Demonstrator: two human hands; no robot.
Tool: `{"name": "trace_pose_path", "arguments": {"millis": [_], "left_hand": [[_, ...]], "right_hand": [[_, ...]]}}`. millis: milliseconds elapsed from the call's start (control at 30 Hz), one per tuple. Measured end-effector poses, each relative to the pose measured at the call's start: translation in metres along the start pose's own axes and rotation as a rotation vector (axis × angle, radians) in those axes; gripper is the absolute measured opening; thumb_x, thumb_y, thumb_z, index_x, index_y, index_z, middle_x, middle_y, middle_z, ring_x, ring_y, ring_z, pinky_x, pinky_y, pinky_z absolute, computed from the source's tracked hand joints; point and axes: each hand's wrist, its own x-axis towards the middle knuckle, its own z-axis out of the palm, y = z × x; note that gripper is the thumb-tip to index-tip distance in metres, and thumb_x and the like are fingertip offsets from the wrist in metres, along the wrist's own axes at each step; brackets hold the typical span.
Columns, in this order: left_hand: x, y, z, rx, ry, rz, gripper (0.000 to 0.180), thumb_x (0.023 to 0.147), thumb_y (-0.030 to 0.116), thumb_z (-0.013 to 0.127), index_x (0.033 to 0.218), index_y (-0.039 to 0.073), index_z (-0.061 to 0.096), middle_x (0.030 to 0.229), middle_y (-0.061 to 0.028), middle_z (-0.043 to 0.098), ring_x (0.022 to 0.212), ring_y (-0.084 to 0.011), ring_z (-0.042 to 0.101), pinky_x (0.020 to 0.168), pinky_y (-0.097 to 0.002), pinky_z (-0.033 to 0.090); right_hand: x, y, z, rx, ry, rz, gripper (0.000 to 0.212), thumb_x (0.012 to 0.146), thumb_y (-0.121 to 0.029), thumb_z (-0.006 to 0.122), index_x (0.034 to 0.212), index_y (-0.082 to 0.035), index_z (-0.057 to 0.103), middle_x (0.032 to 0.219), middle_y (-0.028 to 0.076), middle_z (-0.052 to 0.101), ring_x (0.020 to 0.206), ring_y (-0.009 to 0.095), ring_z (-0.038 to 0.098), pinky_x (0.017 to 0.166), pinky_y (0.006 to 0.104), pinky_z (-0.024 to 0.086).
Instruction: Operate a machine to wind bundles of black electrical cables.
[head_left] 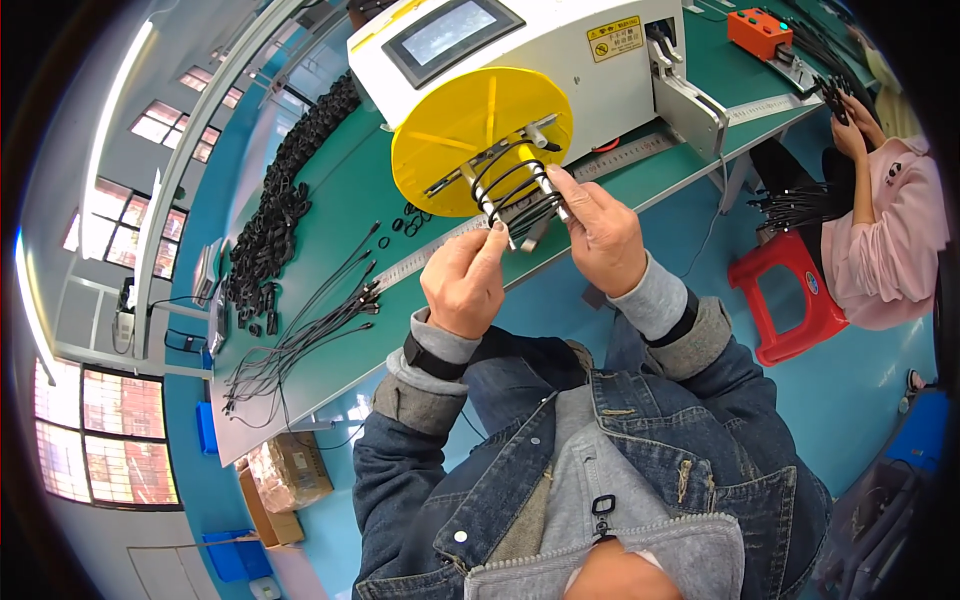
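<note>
A black cable (487,183) is looped several times around two metal posts on the round yellow disc (430,135) of a winding machine. My left hand (466,278) is closed in a pinch at the lower ends of the loops, by the tip of the left post (482,196). On the other side, my right hand (607,237) pinches the cable beside the right post (540,172). Its thumb and fingertips press against the loops. A blurred cable end (531,243) hangs between the hands. My fingers partly hide the cable where they grip it.
The white machine (600,95) carries a screen (452,38). Loose black cables (320,330), small black rings (384,242) and a long pile of coiled cables (265,230) lie on the green table (340,215). At right, a person (885,225) handles cables by a red stool (790,300).
</note>
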Motion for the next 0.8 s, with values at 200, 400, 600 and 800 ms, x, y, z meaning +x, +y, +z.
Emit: {"name": "trace_pose_path", "arguments": {"millis": [200,400,600,800], "left_hand": [[0.035,0.023,-0.026,-0.130,-0.085,-0.190,0.044,0.080,0.013,0.058,0.118,-0.006,0.048,0.119,-0.0252,0.047,0.110,-0.0376,0.046,0.091,-0.0418,0.039],[0.047,0.028,-0.003,0.214,-0.438,-0.246,0.061,0.084,0.023,0.053,0.128,-0.012,0.029,0.131,-0.0337,0.028,0.122,-0.0479,0.028,0.101,-0.0474,0.025],[0.038,0.013,0.009,0.026,-0.483,-0.321,0.060,0.088,0.021,0.049,0.127,-0.016,0.023,0.129,-0.0401,0.023,0.121,-0.0529,0.025,0.102,-0.0500,0.023],[0.037,0.014,0.007,-0.045,-0.480,-0.355,0.059,0.089,0.022,0.046,0.127,-0.017,0.022,0.128,-0.0427,0.022,0.120,-0.0546,0.025,0.101,-0.0506,0.023]], "right_hand": [[0.003,-0.001,-0.008,-0.181,-0.094,-0.084,0.056,0.066,0.011,0.056,0.119,-0.005,0.053,0.079,0.013,0.056,0.062,0.028,0.057,0.054,0.0342,0.048],[0.010,0.000,-0.014,-0.185,-0.148,-0.113,0.051,0.069,0.011,0.056,0.118,-0.004,0.053,0.079,0.012,0.057,0.061,0.026,0.058,0.054,0.0322,0.048],[-0.004,0.011,-0.011,0.247,-0.088,0.118,0.048,0.075,0.009,0.056,0.121,-0.002,0.047,0.072,0.012,0.059,0.054,0.021,0.058,0.051,0.0267,0.046],[-0.003,0.001,-0.006,0.322,-0.064,0.240,0.052,0.074,0.008,0.058,0.123,-0.001,0.041,0.066,0.010,0.059,0.053,0.019,0.059,0.051,0.0246,0.046]]}}
